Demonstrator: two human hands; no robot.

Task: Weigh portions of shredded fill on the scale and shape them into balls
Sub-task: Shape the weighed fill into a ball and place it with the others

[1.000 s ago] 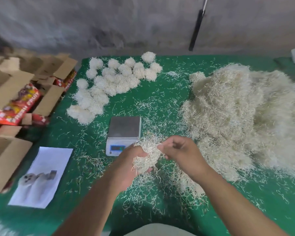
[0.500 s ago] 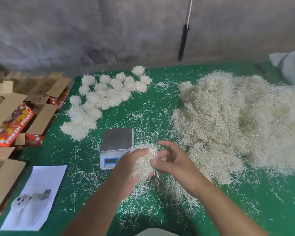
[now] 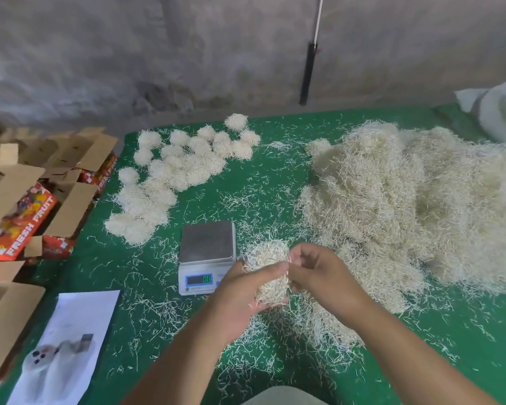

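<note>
Left hand (image 3: 240, 290) cups the fill wad (image 3: 270, 273) | right hand (image 3: 316, 276) pinches its right edge | scale (image 3: 207, 252) just left of both

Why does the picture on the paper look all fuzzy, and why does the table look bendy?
In the head view, the paper sheet sits near the frame's corner, where the image is soft and smeared; the wide-angle lens curves the green table edges; light is dim and even, so the scale display glows but blurs.

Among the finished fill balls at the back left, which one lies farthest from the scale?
The ball at the cluster's far back right end, nearest the wall. It sits a little apart, beyond all the others and farthest from the scale.
</note>
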